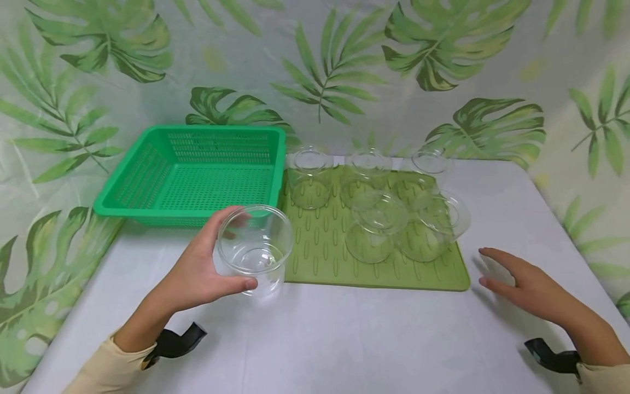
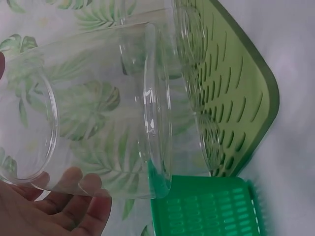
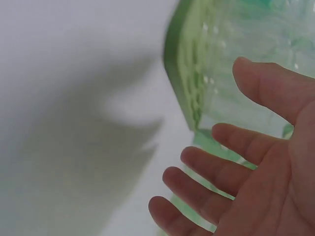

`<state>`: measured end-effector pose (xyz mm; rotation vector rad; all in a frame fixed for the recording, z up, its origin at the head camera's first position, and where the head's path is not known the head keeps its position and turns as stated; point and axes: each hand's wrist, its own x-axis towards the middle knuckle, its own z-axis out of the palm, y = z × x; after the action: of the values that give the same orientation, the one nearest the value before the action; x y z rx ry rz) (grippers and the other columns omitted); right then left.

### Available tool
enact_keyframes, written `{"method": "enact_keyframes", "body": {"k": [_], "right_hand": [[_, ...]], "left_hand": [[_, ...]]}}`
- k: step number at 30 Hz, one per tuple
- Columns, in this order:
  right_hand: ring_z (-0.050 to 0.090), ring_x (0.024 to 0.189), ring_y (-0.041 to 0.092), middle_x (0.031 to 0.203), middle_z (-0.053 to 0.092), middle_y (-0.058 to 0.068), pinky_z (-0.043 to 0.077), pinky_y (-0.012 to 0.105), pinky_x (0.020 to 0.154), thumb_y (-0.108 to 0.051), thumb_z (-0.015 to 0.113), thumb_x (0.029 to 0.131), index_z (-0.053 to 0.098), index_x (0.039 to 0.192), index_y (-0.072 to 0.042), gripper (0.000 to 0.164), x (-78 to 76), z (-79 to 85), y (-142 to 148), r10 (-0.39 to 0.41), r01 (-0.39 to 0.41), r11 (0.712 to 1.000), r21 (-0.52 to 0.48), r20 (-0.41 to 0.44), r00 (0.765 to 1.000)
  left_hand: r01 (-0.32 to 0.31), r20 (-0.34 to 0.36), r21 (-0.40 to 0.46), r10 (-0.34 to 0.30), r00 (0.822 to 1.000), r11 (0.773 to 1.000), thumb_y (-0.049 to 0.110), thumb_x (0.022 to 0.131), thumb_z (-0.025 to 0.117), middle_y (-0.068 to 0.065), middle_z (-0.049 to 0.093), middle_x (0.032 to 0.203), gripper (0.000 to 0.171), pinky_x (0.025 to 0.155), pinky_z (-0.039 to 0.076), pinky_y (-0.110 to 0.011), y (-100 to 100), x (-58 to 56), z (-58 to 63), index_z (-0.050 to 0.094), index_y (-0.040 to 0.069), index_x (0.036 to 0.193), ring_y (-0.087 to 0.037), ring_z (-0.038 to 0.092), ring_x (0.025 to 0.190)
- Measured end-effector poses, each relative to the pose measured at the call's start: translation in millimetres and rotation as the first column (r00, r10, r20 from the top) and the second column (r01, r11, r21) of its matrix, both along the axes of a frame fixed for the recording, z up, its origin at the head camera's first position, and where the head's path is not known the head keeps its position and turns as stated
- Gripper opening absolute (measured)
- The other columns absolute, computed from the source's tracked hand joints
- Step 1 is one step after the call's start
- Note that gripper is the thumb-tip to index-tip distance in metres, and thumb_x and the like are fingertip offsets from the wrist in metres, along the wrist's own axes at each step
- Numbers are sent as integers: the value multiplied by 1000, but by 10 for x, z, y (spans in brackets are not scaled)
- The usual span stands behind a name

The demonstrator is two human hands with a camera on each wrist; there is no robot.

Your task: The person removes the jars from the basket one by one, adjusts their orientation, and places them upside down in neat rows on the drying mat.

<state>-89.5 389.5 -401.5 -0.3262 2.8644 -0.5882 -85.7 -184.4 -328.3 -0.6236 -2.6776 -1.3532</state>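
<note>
My left hand (image 1: pixel 199 268) grips a clear, round, see-through jar (image 1: pixel 263 257) with a thick rim. Its thumb lies along the near side and the fingers reach round the far side, as the left wrist view also shows. The jar is in front of the green basket (image 1: pixel 147 212) and left of the olive-green mat (image 1: pixel 315 251). My right hand (image 1: pixel 534 290) hovers over the white table to the right of the mat, fingers spread, holding nothing. On the mat stand several similar clear jars, among them a front one (image 1: pixel 370 241) and a back-left one (image 1: pixel 310 189).
The basket has slotted walls and stands at the back left, against the mat's left side. A white cloth (image 1: pixel 374 334) covers the table. Behind and at the sides hangs a leaf-patterned curtain (image 1: pixel 339 76). The jars on the mat stand close together.
</note>
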Motion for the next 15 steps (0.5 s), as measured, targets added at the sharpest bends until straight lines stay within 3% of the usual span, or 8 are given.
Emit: {"method": "enact_keyframes", "body": {"k": [2, 5, 11, 15], "right_hand": [[43, 129, 55, 148, 43, 31, 39, 64, 95, -35, 64, 96, 38, 149, -3, 67, 0, 63, 43, -13, 13, 1000, 15, 3, 1000], [49, 124, 53, 146, 46, 30, 44, 62, 88, -35, 66, 96, 40, 148, -3, 67, -6, 135, 87, -14, 15, 999, 41, -31, 999], [45, 121, 57, 147, 41, 33, 43, 68, 86, -34, 64, 97, 35, 150, 0, 70, -59, 335, 131, -46, 50, 996, 74, -56, 997], [48, 114, 60, 144, 42, 36, 42, 71, 83, -33, 65, 96, 35, 149, 2, 71, -82, 604, 144, -79, 100, 987, 129, -154, 985]], "left_hand": [[7, 3, -4, -7, 1000, 1000, 17, 63, 93, -7, 53, 138, 105, 97, 45, -42, 20, -9, -18, 34, 21, 149, -17, 50, 125], [18, 4, -1, -18, 1000, 1000, 18, 63, 93, -7, 53, 138, 105, 96, 45, -50, 50, -25, -42, 34, 20, 149, -20, 50, 125], [34, -19, -24, -35, 999, 999, 22, 62, 94, -5, 52, 139, 105, 94, 49, -51, 117, -50, -67, 35, 19, 148, -23, 51, 128], [39, -46, -64, -42, 998, 997, 27, 62, 94, -4, 51, 140, 105, 93, 50, -51, 174, -64, -71, 36, 20, 149, -27, 52, 128]]}}
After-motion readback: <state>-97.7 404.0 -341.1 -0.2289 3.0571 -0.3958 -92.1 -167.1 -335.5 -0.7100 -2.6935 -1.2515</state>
